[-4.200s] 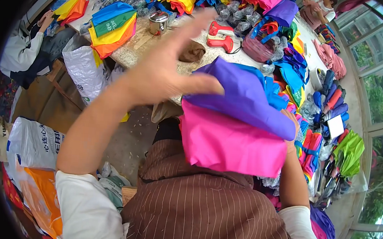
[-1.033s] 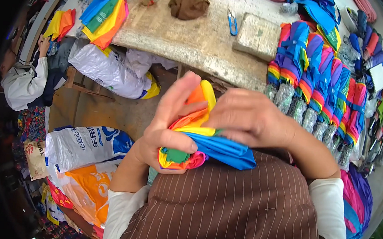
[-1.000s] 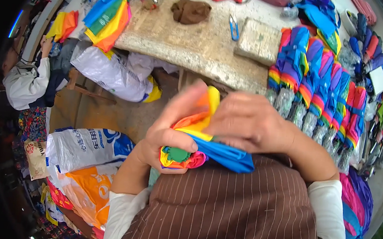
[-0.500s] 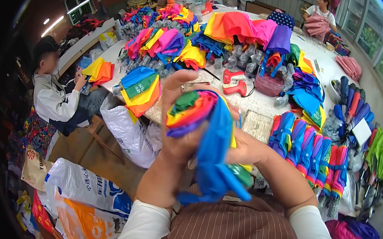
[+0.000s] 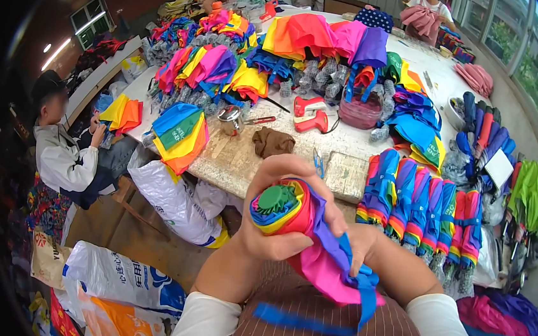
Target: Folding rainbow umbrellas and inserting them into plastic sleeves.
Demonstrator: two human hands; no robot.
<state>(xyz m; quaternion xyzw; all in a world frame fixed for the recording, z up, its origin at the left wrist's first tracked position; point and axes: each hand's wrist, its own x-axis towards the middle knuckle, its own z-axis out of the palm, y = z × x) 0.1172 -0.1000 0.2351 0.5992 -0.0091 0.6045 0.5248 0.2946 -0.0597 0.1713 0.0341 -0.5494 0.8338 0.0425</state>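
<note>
Rainbow umbrella (image 5: 320, 257) sits in left fingers (image 5: 336, 220); colourful cloth (image 5: 364, 77) overhangs reddish tub (image 5: 359, 115).

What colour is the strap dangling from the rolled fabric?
The strap is blue, clearest in the head view.

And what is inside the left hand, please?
The left hand holds rolled rainbow fabric, its green round end visible. The fabric's core and parts behind the fingers are covered.

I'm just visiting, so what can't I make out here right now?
Head view:
Right hand: most fingers, hidden behind the rolled umbrella.
Blue strap: free end, blurred.
White sack by the table: contents, hidden by its side.
Person at upper right: part of the head, cut off by the upper edge.
</note>
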